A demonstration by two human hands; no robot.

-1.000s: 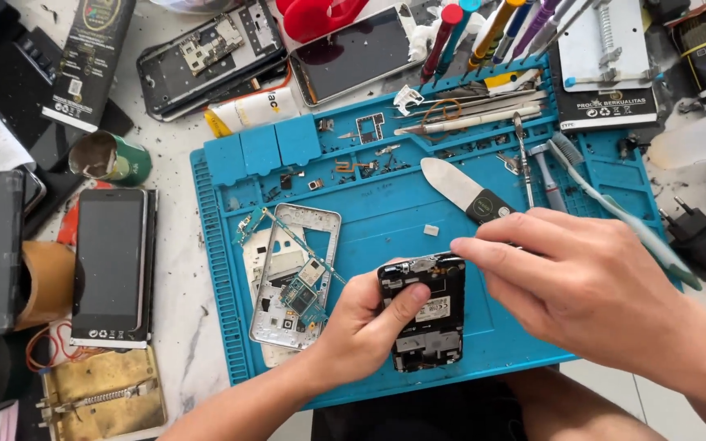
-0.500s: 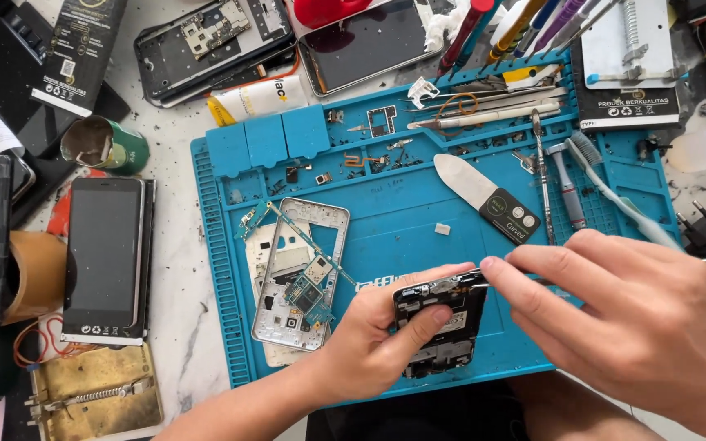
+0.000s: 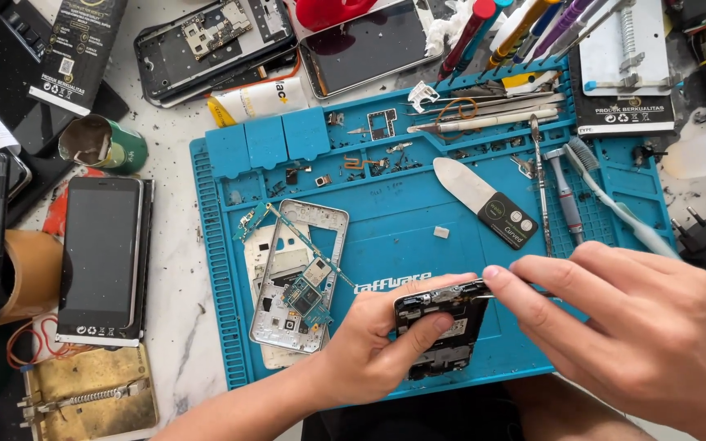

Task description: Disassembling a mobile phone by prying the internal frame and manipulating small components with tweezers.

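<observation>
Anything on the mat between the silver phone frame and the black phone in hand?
Head view: only the left hand gripping the black phone; above it, bare blue mat beside the silver frame.

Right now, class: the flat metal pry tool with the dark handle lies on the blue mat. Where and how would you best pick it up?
Probably by the dark handle of the pry tool, pinching its two long edges from above. The handle end points toward the right hand and lies flat on the blue mat; the bare rounded blade looks thin and offers less grip.

Blue mat point(image 3: 418, 245): matt rubbery surface, ribbed edges. Opened phone point(image 3: 439, 335): black plastic, bare metal parts. Phone frame point(image 3: 300, 273): dull silver metal. Bench point(image 3: 177, 310): pale, speckled, stone-like. Pry tool point(image 3: 471, 189): smooth metal blade.
</observation>
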